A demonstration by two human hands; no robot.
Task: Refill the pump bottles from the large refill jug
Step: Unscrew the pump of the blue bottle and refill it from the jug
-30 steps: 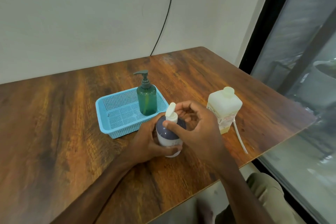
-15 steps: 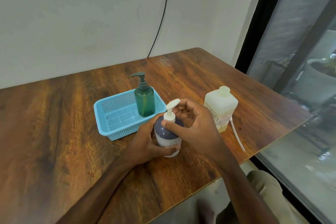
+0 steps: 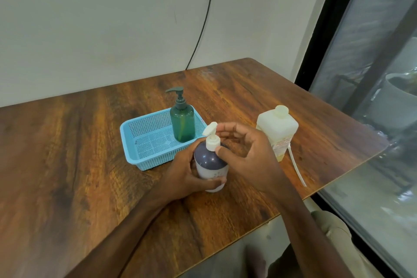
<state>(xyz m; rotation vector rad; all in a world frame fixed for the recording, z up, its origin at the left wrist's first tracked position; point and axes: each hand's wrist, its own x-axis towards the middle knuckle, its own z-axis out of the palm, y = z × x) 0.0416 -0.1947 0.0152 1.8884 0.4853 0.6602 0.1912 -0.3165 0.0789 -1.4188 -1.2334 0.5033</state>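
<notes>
Wood-grain brown counter (image 3: 67, 153) fills most of the view, set in a corner between a pale wall (image 3: 90, 29) behind and a dark-framed window (image 3: 372, 74) on the right. A thin black cable (image 3: 203, 25) runs down the wall to the counter's far edge. Near the middle sits a light blue perforated plastic basket (image 3: 153, 144), and a translucent green pump bottle (image 3: 182, 124) stands upright in its right-hand end. Right of the basket and apart from it, a pale yellowish square refill jug (image 3: 278, 126) stands upright with its cap on. Just in front of the basket, left of the jug, a round dark purple and white pump bottle (image 3: 208, 160) stands upright on the counter. The left hand (image 3: 182, 176) grasps this bottle round its lower body, thumb across the front. The right hand (image 3: 250, 153) reaches in from the jug's side, fingers curled behind the white pump top (image 3: 212, 141) and thumb tip against its collar, pinching it. A thin white tube (image 3: 296, 167) lies on the counter, running from the jug's base toward the near edge.
</notes>
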